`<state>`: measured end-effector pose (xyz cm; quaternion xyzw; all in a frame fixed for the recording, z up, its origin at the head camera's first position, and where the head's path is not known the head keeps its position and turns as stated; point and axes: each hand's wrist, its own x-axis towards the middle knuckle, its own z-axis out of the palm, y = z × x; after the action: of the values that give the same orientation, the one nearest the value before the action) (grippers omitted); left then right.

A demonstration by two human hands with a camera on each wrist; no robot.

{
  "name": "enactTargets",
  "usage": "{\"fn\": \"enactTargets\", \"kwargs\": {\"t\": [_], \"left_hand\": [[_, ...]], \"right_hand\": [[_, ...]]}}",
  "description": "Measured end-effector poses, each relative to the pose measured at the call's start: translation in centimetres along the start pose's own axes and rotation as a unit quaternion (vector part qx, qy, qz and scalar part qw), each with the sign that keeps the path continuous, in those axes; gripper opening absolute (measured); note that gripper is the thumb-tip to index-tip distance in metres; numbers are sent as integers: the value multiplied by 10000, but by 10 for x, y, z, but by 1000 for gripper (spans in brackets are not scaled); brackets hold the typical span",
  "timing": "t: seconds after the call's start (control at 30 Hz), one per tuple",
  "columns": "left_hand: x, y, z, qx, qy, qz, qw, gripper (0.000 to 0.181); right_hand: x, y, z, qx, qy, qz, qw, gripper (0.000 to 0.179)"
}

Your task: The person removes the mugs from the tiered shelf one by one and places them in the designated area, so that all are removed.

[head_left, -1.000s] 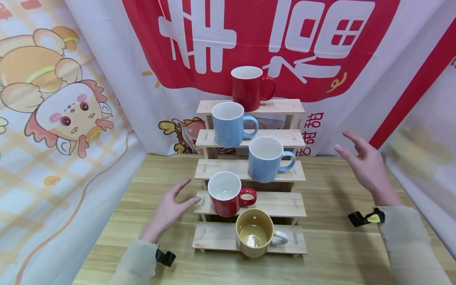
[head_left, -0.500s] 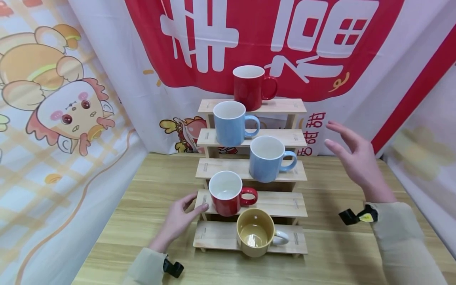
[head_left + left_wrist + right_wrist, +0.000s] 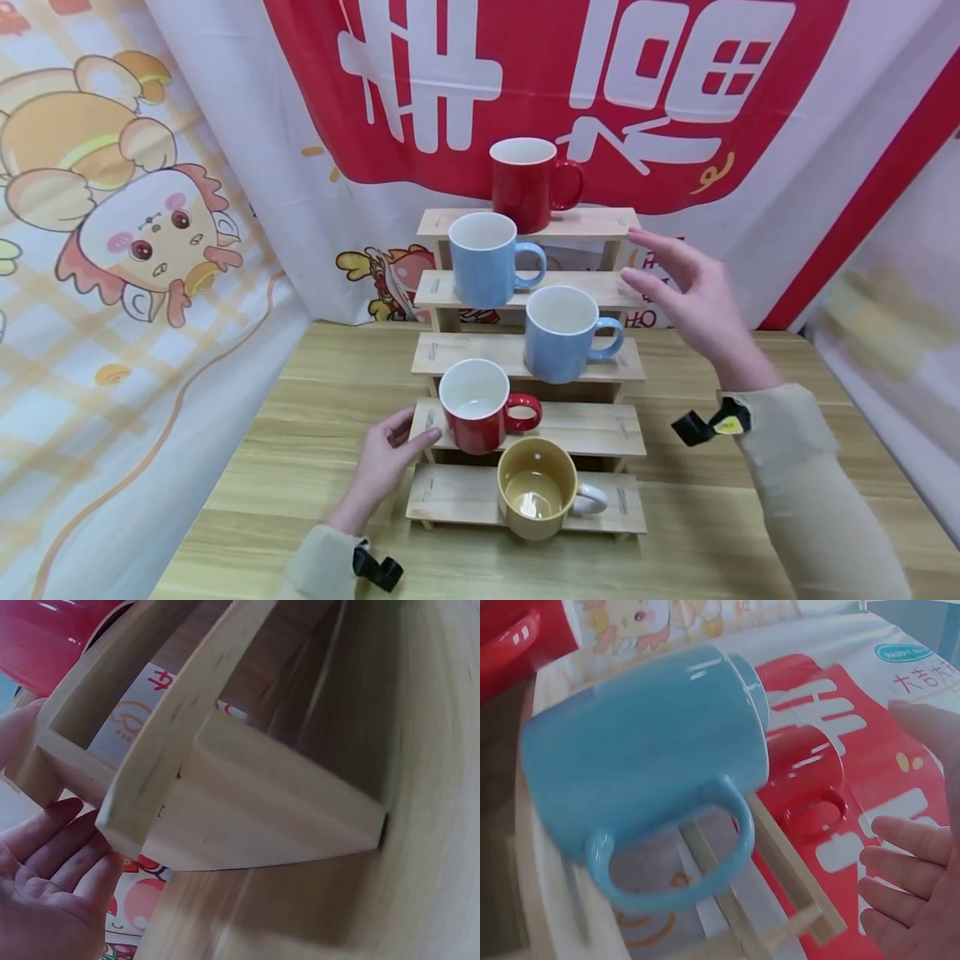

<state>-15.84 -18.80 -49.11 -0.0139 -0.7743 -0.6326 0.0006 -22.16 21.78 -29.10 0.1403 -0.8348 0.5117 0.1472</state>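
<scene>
My left hand point(image 3: 382, 458) is at the left end of a stepped wooden rack point(image 3: 596, 427), holding its second-lowest shelf. In the left wrist view, the thumb lies above the shelf end and the fingers point(image 3: 60, 851) reach below it. Just right of that thumb stands a red mug point(image 3: 474, 427) with a white inside. My right hand point(image 3: 697, 300) hovers with spread, relaxed fingers off the rack's upper right side, holding nothing. Nearest it are a light blue mug point(image 3: 557, 343) on the middle shelf and another light blue mug point(image 3: 482, 271) one shelf higher; both handles point right.
A plain red mug point(image 3: 519, 192) stands on the top shelf. On the lowest shelf sits a mug with a yellow inside point(image 3: 536, 492) and a white handle. The rack stands on a wood-grain table point(image 3: 300, 392), with printed cloth point(image 3: 247, 108) hung around it.
My left hand has moved right and taken hold of the rack's left end. My right hand has come left and slightly upward toward the rack. The mugs stay in place.
</scene>
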Motion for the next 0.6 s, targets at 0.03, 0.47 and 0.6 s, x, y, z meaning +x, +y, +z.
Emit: {"fn": "enactTargets", "kwargs": {"t": [0.03,0.47,0.6], "left_hand": [[0,0,1,-101,23,-10,9999,57],[-4,-4,2,-5,20,267,9996,57],[-4,-4,1,50,-3,270,9996,58]], "right_hand": [[3,-2,2,9,-34,14,10000,62],[64,-32,12,844,-212,537,9948,70],[88,-38,15,837,-183,929,9920,76]]}}
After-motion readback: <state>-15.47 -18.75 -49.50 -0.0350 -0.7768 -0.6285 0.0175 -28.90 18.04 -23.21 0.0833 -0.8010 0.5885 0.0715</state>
